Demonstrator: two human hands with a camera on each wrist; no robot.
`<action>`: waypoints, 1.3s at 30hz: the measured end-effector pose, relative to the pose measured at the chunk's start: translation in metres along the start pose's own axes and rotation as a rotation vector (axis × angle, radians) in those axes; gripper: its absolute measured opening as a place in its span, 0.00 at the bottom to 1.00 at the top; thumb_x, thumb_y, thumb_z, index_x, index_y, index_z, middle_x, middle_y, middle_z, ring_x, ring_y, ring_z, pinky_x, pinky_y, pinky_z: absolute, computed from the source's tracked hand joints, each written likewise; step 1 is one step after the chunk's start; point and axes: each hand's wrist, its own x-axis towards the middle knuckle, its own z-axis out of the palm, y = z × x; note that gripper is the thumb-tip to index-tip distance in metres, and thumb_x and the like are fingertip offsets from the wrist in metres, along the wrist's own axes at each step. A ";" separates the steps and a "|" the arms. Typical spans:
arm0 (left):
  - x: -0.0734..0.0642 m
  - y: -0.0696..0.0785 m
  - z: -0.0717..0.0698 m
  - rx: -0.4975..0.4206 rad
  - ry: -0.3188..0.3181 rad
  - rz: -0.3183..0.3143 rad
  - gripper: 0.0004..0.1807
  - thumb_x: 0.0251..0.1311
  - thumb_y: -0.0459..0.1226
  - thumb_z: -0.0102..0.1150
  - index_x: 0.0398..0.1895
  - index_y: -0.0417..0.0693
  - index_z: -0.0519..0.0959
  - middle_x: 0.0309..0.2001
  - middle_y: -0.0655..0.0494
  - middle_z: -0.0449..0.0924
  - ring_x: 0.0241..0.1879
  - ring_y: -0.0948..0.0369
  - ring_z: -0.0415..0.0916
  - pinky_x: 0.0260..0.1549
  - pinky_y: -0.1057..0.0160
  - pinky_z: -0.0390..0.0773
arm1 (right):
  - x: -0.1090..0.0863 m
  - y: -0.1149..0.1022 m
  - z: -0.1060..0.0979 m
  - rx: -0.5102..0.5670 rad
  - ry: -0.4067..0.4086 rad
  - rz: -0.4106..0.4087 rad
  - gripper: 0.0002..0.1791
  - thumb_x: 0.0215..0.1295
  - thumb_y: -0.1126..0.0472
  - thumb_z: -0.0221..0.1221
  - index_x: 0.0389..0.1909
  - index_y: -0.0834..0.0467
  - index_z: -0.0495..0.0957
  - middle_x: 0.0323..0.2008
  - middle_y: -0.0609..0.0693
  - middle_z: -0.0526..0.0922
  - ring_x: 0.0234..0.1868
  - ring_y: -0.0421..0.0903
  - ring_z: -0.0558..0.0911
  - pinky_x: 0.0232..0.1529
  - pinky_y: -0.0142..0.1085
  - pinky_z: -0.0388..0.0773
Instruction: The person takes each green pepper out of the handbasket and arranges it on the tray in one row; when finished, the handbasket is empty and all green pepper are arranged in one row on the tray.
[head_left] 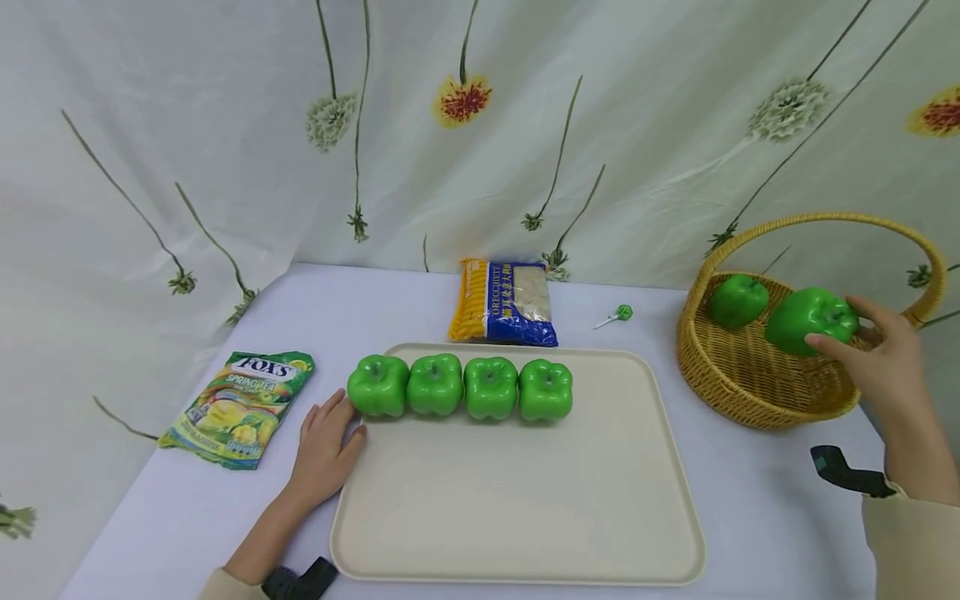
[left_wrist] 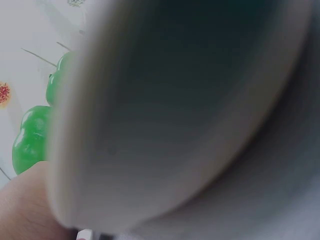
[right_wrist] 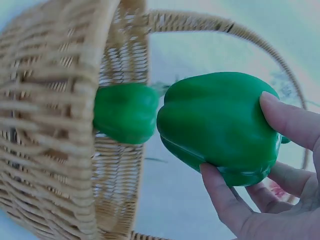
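Observation:
My right hand (head_left: 885, 354) grips a green bell pepper (head_left: 813, 321) between thumb and fingers, over the wicker basket (head_left: 705, 367). In the right wrist view that pepper (right_wrist: 220, 125) is held beside the basket's rim, its stem end toward the palm. Another green bell pepper (head_left: 739, 301) lies inside the basket at the back left. Several more form a row along the tray's far side. Next to the leftmost pepper (head_left: 378, 385) of that row, my left hand (head_left: 326, 446) rests at the left edge of the cream tray (head_left: 517, 508), fingertips right at the pepper.
A bag of Fox's sweets (head_left: 243, 408) lies left of the left hand. Behind the tray are a blue and yellow pasta bag (head_left: 504, 302) and a green lollipop (head_left: 623, 312). The basket's tall handle (head_left: 817, 218) arches over it. A flowered cloth hangs at the back.

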 end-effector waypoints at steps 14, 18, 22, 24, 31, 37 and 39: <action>0.000 -0.001 0.000 0.011 -0.013 -0.007 0.26 0.63 0.32 0.48 0.65 0.32 0.67 0.63 0.32 0.71 0.70 0.35 0.55 0.66 0.29 0.43 | -0.036 -0.020 0.012 0.003 0.114 -0.057 0.40 0.65 0.55 0.62 0.76 0.48 0.55 0.61 0.51 0.63 0.63 0.49 0.68 0.41 0.16 0.65; 0.000 -0.001 0.000 0.016 -0.015 -0.010 0.26 0.63 0.32 0.48 0.65 0.32 0.67 0.63 0.32 0.71 0.70 0.35 0.55 0.66 0.29 0.43 | -0.043 -0.028 0.022 0.027 0.089 -0.141 0.40 0.63 0.58 0.64 0.74 0.53 0.59 0.50 0.34 0.62 0.49 0.32 0.67 0.35 0.12 0.65; 0.000 -0.001 0.000 0.018 -0.012 -0.008 0.27 0.63 0.32 0.48 0.66 0.31 0.66 0.63 0.32 0.71 0.70 0.35 0.55 0.66 0.29 0.43 | -0.050 -0.040 0.037 0.021 0.000 -0.180 0.41 0.62 0.55 0.65 0.74 0.55 0.59 0.56 0.46 0.65 0.56 0.45 0.70 0.38 0.14 0.65; -0.001 -0.002 0.001 0.014 -0.010 -0.006 0.27 0.63 0.32 0.48 0.66 0.32 0.66 0.63 0.32 0.71 0.70 0.35 0.55 0.66 0.29 0.43 | -0.053 -0.048 0.045 0.013 -0.051 -0.203 0.41 0.62 0.55 0.65 0.74 0.56 0.59 0.61 0.57 0.64 0.61 0.58 0.68 0.38 0.16 0.64; -0.001 -0.002 0.002 0.005 0.003 0.004 0.26 0.63 0.31 0.48 0.65 0.32 0.67 0.63 0.33 0.71 0.69 0.34 0.56 0.65 0.28 0.44 | -0.069 -0.074 0.077 0.130 -0.159 -0.386 0.38 0.57 0.64 0.69 0.69 0.63 0.65 0.59 0.61 0.67 0.53 0.43 0.71 0.38 0.14 0.73; -0.001 -0.002 0.001 0.003 0.013 0.011 0.25 0.62 0.31 0.48 0.64 0.32 0.68 0.61 0.33 0.73 0.68 0.34 0.57 0.64 0.28 0.45 | -0.080 -0.083 0.104 0.177 -0.240 -0.414 0.39 0.55 0.65 0.70 0.68 0.65 0.65 0.58 0.61 0.67 0.54 0.47 0.71 0.42 0.17 0.75; 0.000 -0.002 0.001 -0.001 0.013 0.016 0.25 0.62 0.31 0.48 0.64 0.32 0.68 0.61 0.33 0.73 0.69 0.34 0.56 0.64 0.28 0.44 | -0.082 -0.084 0.110 0.179 -0.271 -0.405 0.39 0.55 0.65 0.70 0.67 0.66 0.65 0.58 0.62 0.67 0.55 0.53 0.72 0.42 0.19 0.76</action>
